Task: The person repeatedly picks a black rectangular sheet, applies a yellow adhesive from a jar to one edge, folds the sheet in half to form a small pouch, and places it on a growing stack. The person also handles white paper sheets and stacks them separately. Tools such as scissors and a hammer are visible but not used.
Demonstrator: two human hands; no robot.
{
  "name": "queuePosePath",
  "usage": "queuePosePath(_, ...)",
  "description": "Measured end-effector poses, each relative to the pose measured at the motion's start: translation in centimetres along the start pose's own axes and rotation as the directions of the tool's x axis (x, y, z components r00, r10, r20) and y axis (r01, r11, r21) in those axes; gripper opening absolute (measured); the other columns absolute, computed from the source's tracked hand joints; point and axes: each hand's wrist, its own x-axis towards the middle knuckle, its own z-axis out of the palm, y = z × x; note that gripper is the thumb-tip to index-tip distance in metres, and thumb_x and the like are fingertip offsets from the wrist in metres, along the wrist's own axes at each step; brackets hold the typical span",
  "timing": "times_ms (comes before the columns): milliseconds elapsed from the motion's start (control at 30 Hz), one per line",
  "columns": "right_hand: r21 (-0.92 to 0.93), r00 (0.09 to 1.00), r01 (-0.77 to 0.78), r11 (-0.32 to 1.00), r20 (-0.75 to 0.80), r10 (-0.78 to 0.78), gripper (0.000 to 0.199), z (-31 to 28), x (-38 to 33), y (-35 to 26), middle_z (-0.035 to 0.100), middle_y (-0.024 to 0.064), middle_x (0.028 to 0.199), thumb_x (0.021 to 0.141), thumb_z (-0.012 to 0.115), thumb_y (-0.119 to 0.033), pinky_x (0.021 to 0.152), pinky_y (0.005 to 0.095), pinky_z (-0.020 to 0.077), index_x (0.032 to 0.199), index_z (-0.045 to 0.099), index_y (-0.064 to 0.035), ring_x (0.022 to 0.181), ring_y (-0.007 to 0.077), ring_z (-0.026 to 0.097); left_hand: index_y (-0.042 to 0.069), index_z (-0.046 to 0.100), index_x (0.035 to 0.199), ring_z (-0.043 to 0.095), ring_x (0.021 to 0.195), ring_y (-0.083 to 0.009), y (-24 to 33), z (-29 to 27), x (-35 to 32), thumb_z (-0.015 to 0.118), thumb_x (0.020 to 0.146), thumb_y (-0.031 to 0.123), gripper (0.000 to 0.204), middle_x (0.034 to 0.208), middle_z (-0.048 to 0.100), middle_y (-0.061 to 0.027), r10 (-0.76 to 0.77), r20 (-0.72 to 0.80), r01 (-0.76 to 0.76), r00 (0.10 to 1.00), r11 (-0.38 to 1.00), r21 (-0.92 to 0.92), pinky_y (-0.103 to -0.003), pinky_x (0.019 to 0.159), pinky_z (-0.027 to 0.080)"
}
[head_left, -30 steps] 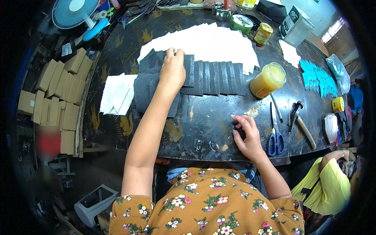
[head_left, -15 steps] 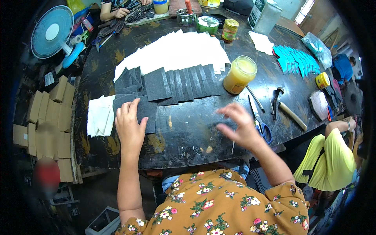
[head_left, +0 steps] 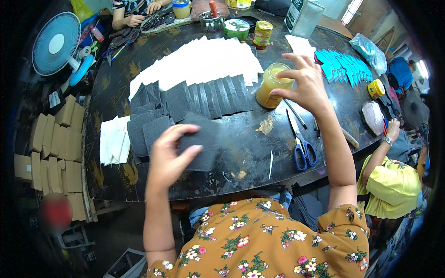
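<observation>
My left hand [head_left: 170, 160] hovers low over the near part of the table, thumb and fingers apart. Its fingertips overlap the left edge of a dark grey rectangular sheet [head_left: 206, 146], which is blurred. Left of that hand lie more dark grey sheets [head_left: 155, 132] beside a folded white stack [head_left: 115, 140]. My right hand [head_left: 306, 85] is raised at a glass jar of yellowish paste [head_left: 268, 95], fingers spread. Its thumb and fingers overlap the jar's right side; whether they touch it I cannot tell. An overlapping row of dark sheets [head_left: 208, 99] lies left of the jar.
White sheets [head_left: 199, 60] fan out behind the dark row. Blue-handled scissors [head_left: 300, 150] and a hammer [head_left: 350, 138] lie to the right, near turquoise cut pieces [head_left: 343, 67]. Jars and tins stand at the back. A co-worker's hands [head_left: 135, 20] are at the far left.
My left hand has moved right and nearer from the pile, and a dark sheet now shows at its fingertips. My right hand has risen from above the bare tabletop to the jar.
</observation>
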Motion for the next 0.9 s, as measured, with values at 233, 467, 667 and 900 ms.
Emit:
queuePosePath(233,-0.043,0.944,-0.041,0.998,-0.328,0.024,0.036,-0.1,-4.7,-0.7,0.07,0.0103,0.132,0.078,0.094,-0.032,0.107,0.0488,0.0445,0.106,0.081,-0.0129,0.129,0.0332,0.059,0.004,0.072,0.134,0.067,0.122,-0.0377,-3.8,10.2,4.1,0.082,0.089,0.006,0.046,0.132,0.069,-0.0186,0.171,0.136,-0.194,0.976,0.965,0.177,-0.044,0.107,0.054)
queuePosePath(467,0.769,0.941,-0.296,0.566,0.336,0.035,0.022,3.2,-8.9,-6.6,0.07,0.012,0.112,0.095,0.072,-0.006,0.1,0.0369,0.0512,0.116,0.081,-0.0043,0.107,0.0251,0.066,0.004,0.07,0.135,0.067,0.122,-0.0406,-4.2,10.2,4.3,0.084,0.087,0.005,0.05,0.125,0.067,-0.0197,0.029,0.168,-0.079,0.985,0.95,0.301,-0.046,0.106,0.054)
queuePosePath(667,0.884,0.931,-0.345,0.316,0.278,0.238,0.092,7.4,-9.5,-8.5,0.064,0.0187,0.136,0.1,0.077,-0.011,0.1,0.0368,0.0554,0.175,0.025,-0.0182,0.108,0.0207,0.068,0.009,0.053,0.151,0.067,0.095,-0.0125,-4.7,8.9,4.4,0.078,0.092,-0.007,0.065,0.112,0.064,-0.0086,-0.201,0.081,0.216,0.976,0.877,-0.428,-0.028,0.082,0.059)
queuePosePath(900,0.95,0.975,-0.16,0.267,0.109,0.194,0.104,6.2,-9.1,-11.9,0.038,0.0145,0.174,0.092,0.069,0.01,0.104,0.0334,0.0531,0.178,0.017,-0.0147,0.113,0.0161,0.064,0.011,0.02,0.168,0.069,0.121,-0.0215,-1.7,11.8,0.8,0.08,0.092,-0.01,0.1,0.124,0.065,-0.0126,-0.214,-0.167,0.016,0.962,0.66,-0.751,-0.034,0.104,0.059)
